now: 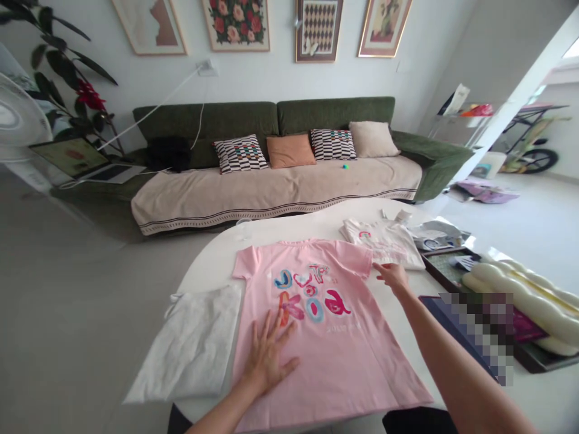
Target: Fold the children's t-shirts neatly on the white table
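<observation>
A pink T-shirt (316, 361) lies spread flat on a white table (217, 259), its colourful printed letters and shapes facing up. My left hand (269, 355) rests flat on the lower left of the shirt, fingers spread. At the cuff of the right-hand sleeve, my right hand (392, 276) has its thumb and fingertips pinched together on the sleeve's edge. Left of the shirt lies a whitish-grey cloth (199, 343), partly over the table's edge. A folded white garment with a small print (389, 241) sits beyond my right hand.
On the right are a dark tray (443, 259), a cream puffy cushion-like item (520, 283), a plastic package (438, 235) and a dark blue flat item (456, 331). A green sofa (335, 111) with cushions stands behind the table. An open laptop (108, 172) is at the left.
</observation>
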Tool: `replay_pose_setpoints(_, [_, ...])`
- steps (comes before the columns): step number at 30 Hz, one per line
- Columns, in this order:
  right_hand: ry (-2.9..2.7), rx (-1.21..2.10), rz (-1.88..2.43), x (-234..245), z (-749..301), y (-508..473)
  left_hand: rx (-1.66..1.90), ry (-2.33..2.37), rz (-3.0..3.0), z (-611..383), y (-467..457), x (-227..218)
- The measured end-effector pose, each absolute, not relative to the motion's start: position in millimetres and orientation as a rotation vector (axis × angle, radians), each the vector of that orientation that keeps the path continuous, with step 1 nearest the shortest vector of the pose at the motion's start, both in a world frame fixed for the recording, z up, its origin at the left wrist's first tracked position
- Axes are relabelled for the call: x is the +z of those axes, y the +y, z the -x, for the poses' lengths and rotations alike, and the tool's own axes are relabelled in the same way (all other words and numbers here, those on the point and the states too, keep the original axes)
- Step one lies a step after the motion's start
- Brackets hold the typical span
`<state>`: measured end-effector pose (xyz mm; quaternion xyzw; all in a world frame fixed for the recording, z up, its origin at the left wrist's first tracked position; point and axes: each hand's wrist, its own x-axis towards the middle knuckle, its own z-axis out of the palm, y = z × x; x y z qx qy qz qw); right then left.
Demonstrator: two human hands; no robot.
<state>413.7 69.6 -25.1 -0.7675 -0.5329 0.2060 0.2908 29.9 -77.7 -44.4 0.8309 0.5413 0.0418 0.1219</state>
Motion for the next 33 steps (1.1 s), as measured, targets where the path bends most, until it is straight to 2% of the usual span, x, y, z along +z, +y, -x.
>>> replay_pose_setpoints(6, [-1.326,0.488,2.262,-36,-386,94,0.100,1.554,-2.389,-30,-76,-40])
replay_pose_setpoints(15, [-1.556,0.102,2.048,-4,-388,124,0.132,1.540,-2.373,-31,-73,-42])
replay_pose_setpoints(21, [-1.567,-0.099,1.965,-12,-353,116,0.120,1.535,-2.362,-30,-71,-41])
replay_pose_setpoints(27, [-2.263,0.071,1.709,-67,-264,90,0.137,1.545,-2.357,-31,-70,-42])
replay_pose_setpoints(30, [-2.416,0.103,1.847,-80,-263,93,0.138,1.527,-2.346,-30,-70,-44])
replay_pose_setpoints(33, [-2.349,0.104,2.033,-73,-280,112,0.145,1.522,-2.352,-30,-70,-44])
